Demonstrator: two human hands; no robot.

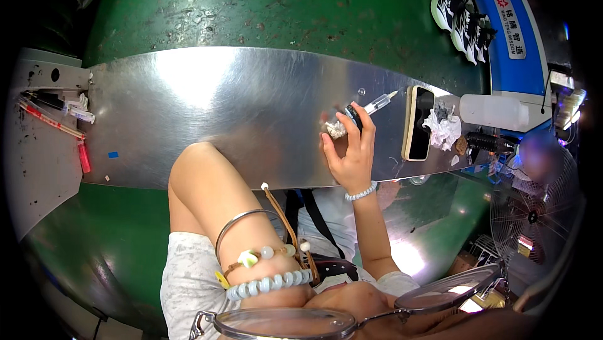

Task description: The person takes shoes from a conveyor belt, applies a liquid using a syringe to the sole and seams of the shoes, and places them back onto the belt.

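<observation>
My right hand point(352, 155) reaches over the metal table, thumb and fingers apart and slightly bent. Its index and middle fingertips touch the dark round end point(353, 115) of a clear tube point(378, 103) with a pale pointed tip. Between thumb and index finger sits a small whitish clump point(335, 129); whether the thumb touches it I cannot tell. My left arm is bent, its elbow on the table edge, and it wears several bracelets. My left hand point(279, 295) is raised close beneath the glasses, with its fingers hidden.
Right of the tube lie a phone point(420, 123), crumpled white tissue point(443, 129) and a translucent white bottle point(493, 111). Pens and a red marker point(84, 156) lie at the far left. Sneakers point(461, 20) stand beyond the table. A fan point(532, 214) is at right.
</observation>
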